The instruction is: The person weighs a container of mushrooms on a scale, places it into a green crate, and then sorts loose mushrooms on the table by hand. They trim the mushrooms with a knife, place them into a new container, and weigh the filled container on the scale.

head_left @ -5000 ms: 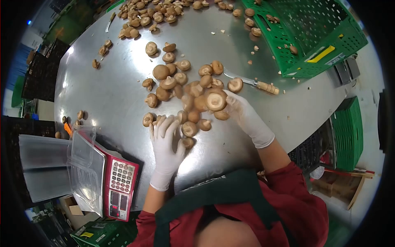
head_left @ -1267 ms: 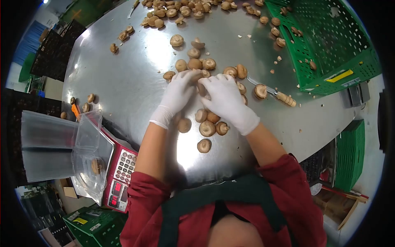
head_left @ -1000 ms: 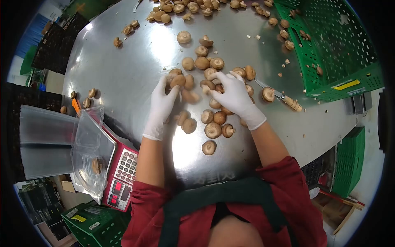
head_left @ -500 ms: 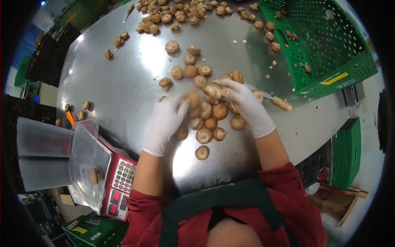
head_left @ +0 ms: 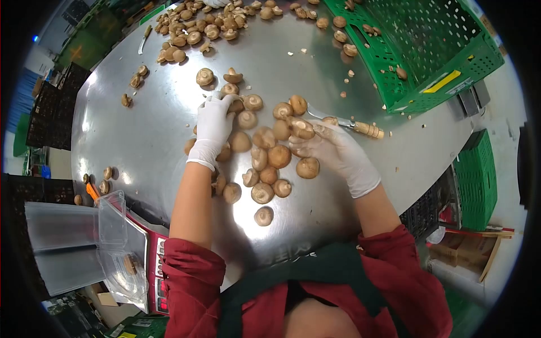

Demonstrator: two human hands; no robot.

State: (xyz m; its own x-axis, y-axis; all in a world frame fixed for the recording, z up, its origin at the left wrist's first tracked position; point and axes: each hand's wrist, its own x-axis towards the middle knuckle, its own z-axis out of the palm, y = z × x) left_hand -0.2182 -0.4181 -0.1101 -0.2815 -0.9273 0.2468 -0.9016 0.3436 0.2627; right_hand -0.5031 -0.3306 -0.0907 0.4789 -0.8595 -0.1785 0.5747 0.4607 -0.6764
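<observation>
- The left hand (head_left: 213,128) lies over several mushrooms (head_left: 269,147); what its fingers grip underneath cannot be told.
- The right hand (head_left: 332,149) covers part of the knife (head_left: 348,123): only the wooden handle and a bit of blade show past its fingertips.
- The scale (head_left: 156,276), well away from the fingers, is mostly hidden by a clear plastic container (head_left: 121,253).
- The green crate (head_left: 428,50) runs off the frame's top.

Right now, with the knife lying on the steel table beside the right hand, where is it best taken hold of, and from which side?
Probably by the wooden handle of the knife, coming from the green crate side. The handle lies bare on the table, pointing away from the mushrooms, while the blade end runs in among them beside the right hand.
</observation>
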